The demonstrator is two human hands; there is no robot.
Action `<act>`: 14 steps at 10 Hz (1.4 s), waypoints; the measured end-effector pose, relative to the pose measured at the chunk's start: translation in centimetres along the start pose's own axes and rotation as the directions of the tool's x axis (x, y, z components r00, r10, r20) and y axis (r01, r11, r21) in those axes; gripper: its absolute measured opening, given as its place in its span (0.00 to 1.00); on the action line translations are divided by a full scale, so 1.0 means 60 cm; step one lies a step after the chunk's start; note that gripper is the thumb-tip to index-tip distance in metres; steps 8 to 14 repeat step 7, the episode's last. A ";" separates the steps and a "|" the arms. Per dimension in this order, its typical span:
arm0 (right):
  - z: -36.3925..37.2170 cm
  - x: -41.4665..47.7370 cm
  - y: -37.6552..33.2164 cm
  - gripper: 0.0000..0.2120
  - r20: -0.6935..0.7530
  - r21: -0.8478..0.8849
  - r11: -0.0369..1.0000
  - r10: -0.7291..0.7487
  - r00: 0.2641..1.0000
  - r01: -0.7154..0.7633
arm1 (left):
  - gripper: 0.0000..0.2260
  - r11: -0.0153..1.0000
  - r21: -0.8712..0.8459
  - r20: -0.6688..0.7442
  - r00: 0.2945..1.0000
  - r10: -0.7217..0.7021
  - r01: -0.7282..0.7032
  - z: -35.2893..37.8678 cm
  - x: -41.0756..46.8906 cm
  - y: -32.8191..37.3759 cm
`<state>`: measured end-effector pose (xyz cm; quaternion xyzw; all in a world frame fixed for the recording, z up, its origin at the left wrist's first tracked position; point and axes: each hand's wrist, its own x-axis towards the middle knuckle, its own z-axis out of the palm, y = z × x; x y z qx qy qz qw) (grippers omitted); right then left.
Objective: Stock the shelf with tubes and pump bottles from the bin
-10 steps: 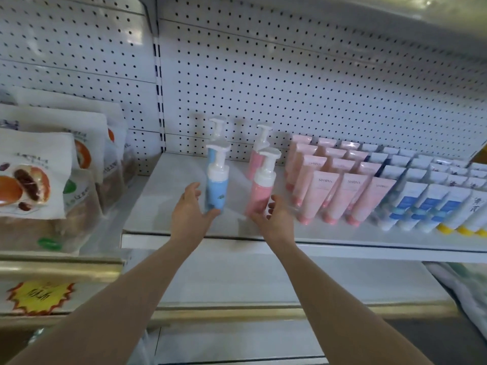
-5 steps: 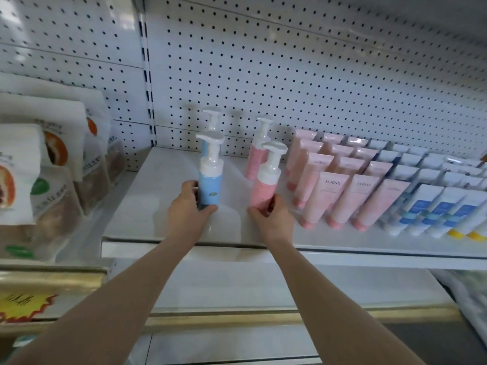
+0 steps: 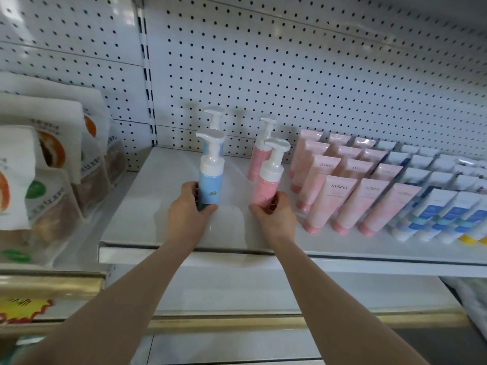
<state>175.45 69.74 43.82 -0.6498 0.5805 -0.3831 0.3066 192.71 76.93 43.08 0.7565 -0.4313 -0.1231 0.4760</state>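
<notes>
While both hands grip a bottle low down, the job stands at the setting-down step, and most of the risk lies in how the bottles are let go. The left hand (image 3: pixel 187 209) has its fingers and thumb curled round the base of a blue pump bottle (image 3: pixel 210 180), which stands upright near the front of the white shelf (image 3: pixel 147 206), directly in front of a second blue pump bottle (image 3: pixel 214 115). The right hand (image 3: pixel 274 214) wraps the lower part of a pink pump bottle (image 3: pixel 266 185), which tilts slightly to the right, in front of a rear pink pump bottle (image 3: pixel 257 156). Whether either base sits flat on the shelf cannot be told, since the fingers hide both. These bottles look tall and narrow with heavy pump heads, so releasing the pink one while it leans could topple it toward the pink tubes (image 3: pixel 342 201) just beside it; those stand on their caps in tight rows, with blue-and-white tubes (image 3: pixel 432 217) beyond, and one knock might fell several. Pushing either bottle too far back could strike the rear bottle and drive it against the pegboard panel (image 3: pixel 290 75). Fingers dragging on withdrawal could likewise twist a bottle out of line. Snack bags (image 3: pixel 52 180) on the neighbouring shelf sit well apart; the bin is out of view.
</notes>
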 end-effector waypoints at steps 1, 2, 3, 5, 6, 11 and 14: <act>0.001 0.002 0.001 0.20 0.005 -0.009 1.000 -0.010 1.000 0.010 | 0.24 1.000 -0.006 -0.010 1.000 -0.003 0.002 0.001 -0.001 0.001; 0.002 0.005 0.003 0.20 0.006 -0.012 1.000 -0.019 1.000 0.019 | 0.23 1.000 -0.003 -0.016 1.000 0.007 -0.007 0.001 -0.001 0.001; 0.002 0.005 0.004 0.20 0.005 -0.007 1.000 -0.020 1.000 0.020 | 0.24 1.000 -0.006 -0.021 1.000 0.011 -0.012 0.001 -0.002 0.000; 0.000 0.005 0.003 0.22 0.038 -0.011 1.000 -0.009 0.999 0.009 | 0.25 1.000 -0.011 0.007 1.000 0.002 -0.002 0.003 0.000 -0.003; -0.004 -0.004 0.006 0.28 0.059 0.014 1.000 -0.010 0.998 0.009 | 0.27 0.999 -0.042 0.005 1.000 -0.025 0.025 -0.002 -0.005 -0.009; -0.011 -0.021 0.005 0.31 0.060 0.001 1.000 0.025 0.998 -0.025 | 0.27 0.998 -0.054 -0.037 0.998 -0.047 0.045 -0.009 -0.022 -0.010; -0.011 -0.021 0.005 0.31 0.060 0.001 1.000 0.025 0.998 -0.025 | 0.27 0.998 -0.054 -0.037 0.998 -0.047 0.045 -0.009 -0.022 -0.010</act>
